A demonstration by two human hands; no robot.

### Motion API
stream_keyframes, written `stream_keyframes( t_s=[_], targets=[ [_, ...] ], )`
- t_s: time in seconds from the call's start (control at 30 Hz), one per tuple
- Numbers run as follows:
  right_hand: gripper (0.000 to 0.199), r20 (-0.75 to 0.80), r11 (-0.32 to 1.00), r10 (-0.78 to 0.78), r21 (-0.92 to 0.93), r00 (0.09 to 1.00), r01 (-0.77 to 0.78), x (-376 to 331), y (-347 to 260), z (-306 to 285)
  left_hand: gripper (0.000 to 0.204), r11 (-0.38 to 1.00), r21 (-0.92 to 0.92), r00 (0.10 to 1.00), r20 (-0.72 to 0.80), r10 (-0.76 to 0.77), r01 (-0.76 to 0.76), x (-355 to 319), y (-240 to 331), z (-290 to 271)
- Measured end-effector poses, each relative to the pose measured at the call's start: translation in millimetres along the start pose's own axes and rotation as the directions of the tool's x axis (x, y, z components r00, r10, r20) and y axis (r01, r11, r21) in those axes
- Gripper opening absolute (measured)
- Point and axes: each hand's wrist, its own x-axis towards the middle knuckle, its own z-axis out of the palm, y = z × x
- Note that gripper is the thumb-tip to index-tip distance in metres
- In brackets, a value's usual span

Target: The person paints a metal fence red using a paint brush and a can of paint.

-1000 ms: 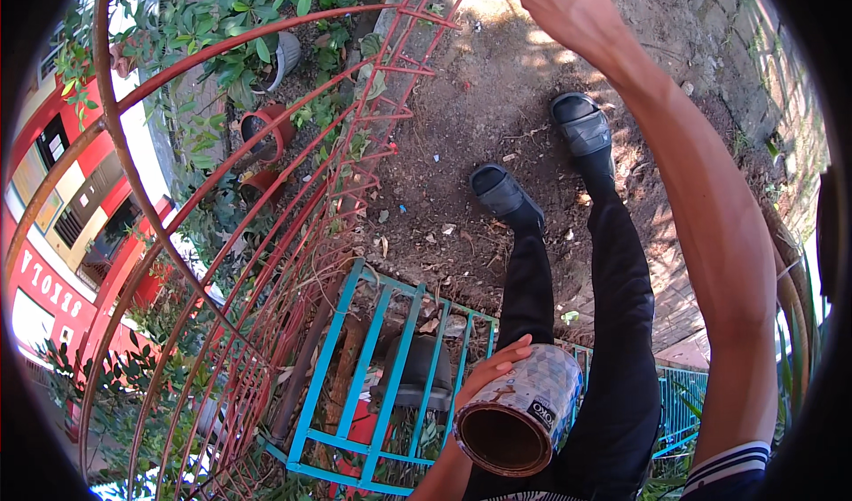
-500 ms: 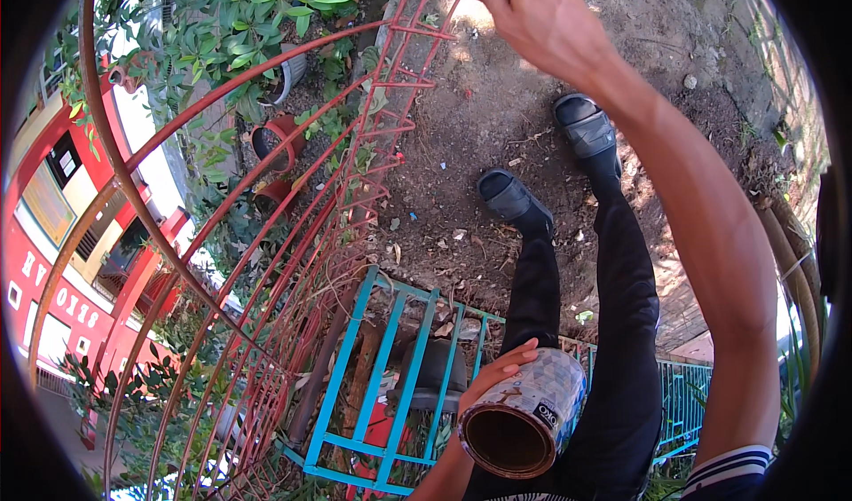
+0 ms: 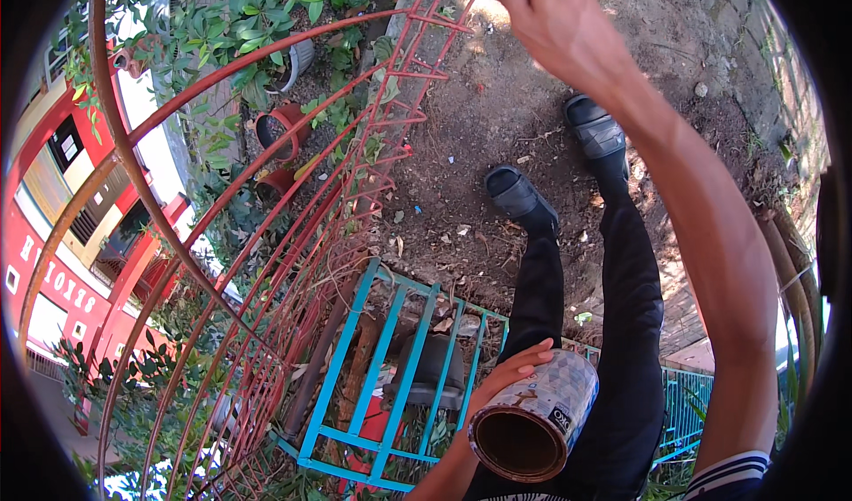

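My left hand [image 3: 519, 370] is wrapped round the side of an open paint can [image 3: 552, 403], held low in front of my black trousers. The can has a grey and blue patterned label, brown stains on its rim and a dark inside. At the top edge, my right hand [image 3: 559, 17] is stretched up beside the red metal bars [image 3: 435, 22] of a curved frame. Its thumb is pressed in and its fingers run out of view, so whatever it grips is hidden. Along my left side the red frame [image 3: 266, 261] arches with many thin rods.
A turquoise metal railing [image 3: 382, 368] stands at the lower left, a black pot [image 3: 430, 368] behind its bars. Terracotta pots [image 3: 282, 133] and leafy plants [image 3: 222, 22] lie past the red frame. My sandals [image 3: 522, 192] rest on bare soil [image 3: 497, 93]. A red building [image 3: 67, 279] is far left.
The whole view has shifted slightly, so the scene sits a little farther right. My left hand keeps the paint can, and my right hand stays up by the red bars.
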Motion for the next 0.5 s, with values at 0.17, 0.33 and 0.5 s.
stream_keyframes(
  t_s=[0.17, 0.33, 0.5],
  targets=[
    [0.048, 0.12, 0.988, -0.079, 0.145, 0.99, 0.061, -50.1, -23.7, 35.0, 0.052, 1.0, -0.023, 1.0, 0.005, 0.007, -0.007, -0.5, -4.6, -0.5],
    [0.051, 0.107, 0.985, 0.061, 0.152, 0.992, -0.077, -26.0, -2.0, 10.1, 0.052, 1.0, -0.014, 1.0, 0.008, 0.021, -0.021, 2.9, -7.1, 6.7],
    [0.053, 0.17, 0.985, 0.162, 0.028, 0.972, -0.169, 0.9, -22.9, -52.5, 0.052, 0.999, 0.033, 1.0, -0.015, 0.022, -0.021, -0.2, -2.1, 0.0]
  ],
)
